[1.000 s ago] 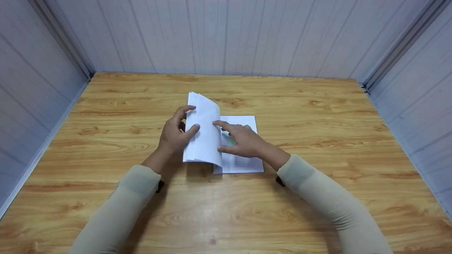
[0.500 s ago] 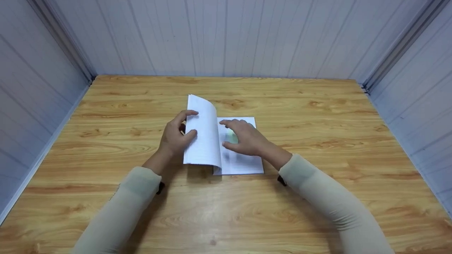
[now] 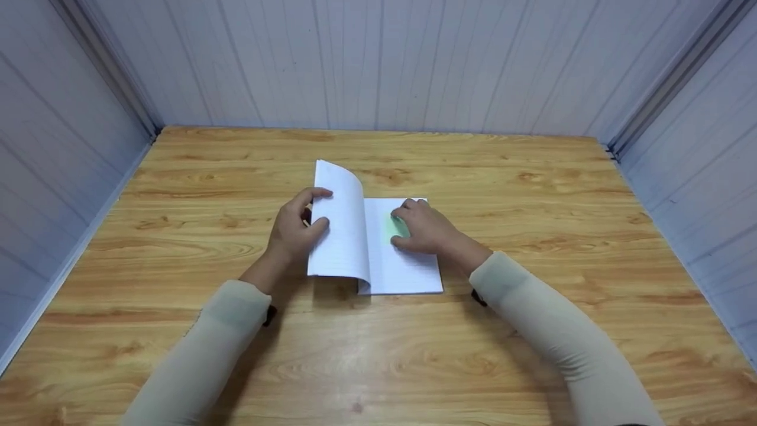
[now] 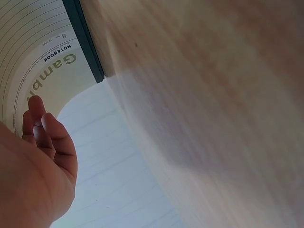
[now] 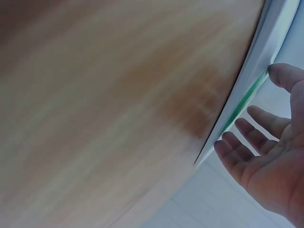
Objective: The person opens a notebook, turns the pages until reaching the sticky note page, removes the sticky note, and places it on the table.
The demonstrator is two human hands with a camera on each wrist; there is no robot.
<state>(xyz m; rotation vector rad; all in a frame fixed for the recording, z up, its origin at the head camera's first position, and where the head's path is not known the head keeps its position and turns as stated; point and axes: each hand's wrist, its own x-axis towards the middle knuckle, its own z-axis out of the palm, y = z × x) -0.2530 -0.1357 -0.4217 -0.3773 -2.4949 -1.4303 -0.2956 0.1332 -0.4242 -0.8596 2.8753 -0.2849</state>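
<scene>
A notebook [image 3: 408, 275] lies on the table with its right-hand lined page exposed. My left hand [image 3: 293, 228] grips the raised sheaf of pages [image 3: 340, 236] at its outer edge, thumb on the near face. In the left wrist view the back of the sheaf shows printed lettering [image 4: 59, 66] reading "NOTEBOOK", and a dark cover edge [image 4: 84, 40]. A small green sticky note [image 3: 399, 226] sits on the right page. My right hand [image 3: 429, 228] holds it between thumb and fingers at its opposite edges. In the right wrist view the green note [image 5: 244, 102] appears nearly edge-on.
The wood-grain table [image 3: 378, 355] extends around the notebook on all sides. Pale panelled walls rise behind it [image 3: 378, 65] and at left and right. Both forearms in light sleeves [image 3: 550, 319] reach in from the front edge.
My right hand has moved from beside the raised pages rightward onto the green note, its thumb and fingers drawing closer together. The left hand keeps the pages up, nearly unmoved.
</scene>
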